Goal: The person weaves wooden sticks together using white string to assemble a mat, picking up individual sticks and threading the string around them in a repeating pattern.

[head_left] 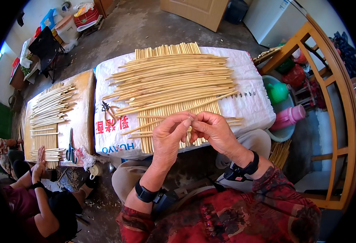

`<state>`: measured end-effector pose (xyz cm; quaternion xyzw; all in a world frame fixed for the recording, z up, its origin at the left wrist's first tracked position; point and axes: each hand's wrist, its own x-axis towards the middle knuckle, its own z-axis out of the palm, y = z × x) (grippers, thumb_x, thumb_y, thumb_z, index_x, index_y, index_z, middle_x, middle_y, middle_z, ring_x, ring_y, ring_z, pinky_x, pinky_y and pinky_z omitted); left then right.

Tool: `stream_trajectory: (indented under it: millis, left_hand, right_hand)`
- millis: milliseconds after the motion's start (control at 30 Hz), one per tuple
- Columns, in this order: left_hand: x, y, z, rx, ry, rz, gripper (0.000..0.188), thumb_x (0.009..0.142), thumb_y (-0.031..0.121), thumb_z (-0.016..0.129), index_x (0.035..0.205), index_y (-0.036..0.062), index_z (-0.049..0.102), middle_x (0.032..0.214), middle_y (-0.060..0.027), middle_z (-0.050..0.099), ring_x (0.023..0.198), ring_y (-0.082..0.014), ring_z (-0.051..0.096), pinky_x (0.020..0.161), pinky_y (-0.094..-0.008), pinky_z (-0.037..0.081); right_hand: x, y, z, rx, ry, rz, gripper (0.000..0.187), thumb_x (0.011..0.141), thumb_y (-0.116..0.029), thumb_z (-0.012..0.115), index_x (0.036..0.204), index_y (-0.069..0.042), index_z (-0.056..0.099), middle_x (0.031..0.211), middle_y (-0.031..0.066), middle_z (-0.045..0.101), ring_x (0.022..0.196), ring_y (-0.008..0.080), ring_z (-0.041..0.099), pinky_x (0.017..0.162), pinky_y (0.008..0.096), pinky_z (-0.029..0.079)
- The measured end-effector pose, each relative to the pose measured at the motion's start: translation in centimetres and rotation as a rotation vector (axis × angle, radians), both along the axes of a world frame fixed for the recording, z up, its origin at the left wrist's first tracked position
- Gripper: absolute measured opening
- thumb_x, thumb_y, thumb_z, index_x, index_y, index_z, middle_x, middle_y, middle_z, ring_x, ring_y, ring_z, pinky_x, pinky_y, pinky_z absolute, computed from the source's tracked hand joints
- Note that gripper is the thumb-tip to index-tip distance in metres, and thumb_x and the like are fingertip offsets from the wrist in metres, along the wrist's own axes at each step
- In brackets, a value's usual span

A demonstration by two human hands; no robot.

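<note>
My left hand (168,133) and my right hand (215,128) meet above the near edge of the sticks, fingertips pinched together. Something thin and small may be between them, but it is too fine to name. Beneath lies a mat of short sticks (208,106), set side by side and pointing away from me. Long, thin, yellowish sticks (174,77) rest crosswise over it, most of them in a pile on the far side. A few loose sticks (137,130) lie under my hands, partly hidden by them. Left of the pile is a pair of scissors (110,114) with brown looped handles.
White woven sheeting (249,81) with print covers my table. On the left, another person's hand (40,160) touches sticks on a second table (83,87), near dark-handled scissors (70,150). At right are a basin (281,135) holding a pink thermos (289,116) and a wooden frame (336,101).
</note>
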<state>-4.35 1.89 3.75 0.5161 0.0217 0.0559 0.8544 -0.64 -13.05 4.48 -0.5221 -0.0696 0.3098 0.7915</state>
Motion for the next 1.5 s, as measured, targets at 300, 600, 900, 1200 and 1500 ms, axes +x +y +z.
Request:
stream_trajectory:
  millis: [300, 600, 900, 1200, 1500]
  left_hand:
    - [-0.4, 0.4, -0.2, 0.03, -0.005, -0.145, 0.011, 0.084, 0.006, 0.06, 0.094, 0.0014, 0.063, 0.084, -0.002, 0.059, 0.056, -0.0029, 0.043, 0.048, -0.0168, 0.034]
    - [-0.6, -0.5, 0.8, -0.153, 0.15, -0.112, 0.011, 0.085, 0.007, 0.058, 0.093, -0.0002, 0.06, 0.067, 0.0009, 0.052, 0.049, -0.0043, 0.04, 0.041, -0.0174, 0.032]
    - [-0.5, -0.4, 0.9, -0.134, 0.182, -0.031, 0.01, 0.085, 0.008, 0.058, 0.092, 0.0008, 0.06, 0.086, -0.0079, 0.063, 0.048, -0.0009, 0.037, 0.039, -0.0155, 0.029]
    - [-0.5, -0.2, 0.8, 0.043, 0.011, 0.097, 0.007, 0.084, 0.006, 0.059, 0.09, 0.0026, 0.062, 0.092, -0.0049, 0.061, 0.051, -0.0001, 0.04, 0.04, -0.0144, 0.029]
    - [-0.9, -0.1, -0.1, 0.006, 0.124, 0.039, 0.008, 0.083, 0.004, 0.059, 0.091, 0.0032, 0.062, 0.097, -0.0038, 0.06, 0.062, -0.0031, 0.048, 0.049, -0.0165, 0.036]
  right_hand:
    - [1.0, 0.1, 1.7, -0.155, -0.519, 0.013, 0.04, 0.085, -0.015, 0.06, 0.121, -0.002, 0.05, 0.123, 0.0097, 0.046, 0.113, 0.0174, 0.044, 0.093, 0.0297, 0.038]
    - [0.0, 0.9, 1.9, -0.223, -0.572, -0.163, 0.012, 0.081, -0.009, 0.063, 0.09, -0.002, 0.066, 0.093, 0.0065, 0.058, 0.082, 0.0112, 0.054, 0.069, 0.0226, 0.044]
    - [2.0, 0.6, 2.0, -0.18, -0.407, -0.358, 0.016, 0.086, -0.017, 0.059, 0.079, -0.003, 0.057, 0.074, 0.0035, 0.056, 0.067, 0.0122, 0.056, 0.064, 0.0224, 0.045]
    - [-0.7, 0.2, 0.5, -0.101, -0.07, -0.063, 0.02, 0.087, -0.02, 0.059, 0.092, 0.0, 0.057, 0.078, 0.0037, 0.058, 0.068, 0.011, 0.058, 0.063, 0.0245, 0.05]
    - [-0.7, 0.7, -0.7, -0.133, -0.1, -0.037, 0.013, 0.085, -0.015, 0.061, 0.087, -0.002, 0.057, 0.079, 0.0012, 0.057, 0.071, 0.0088, 0.057, 0.067, 0.0221, 0.048]
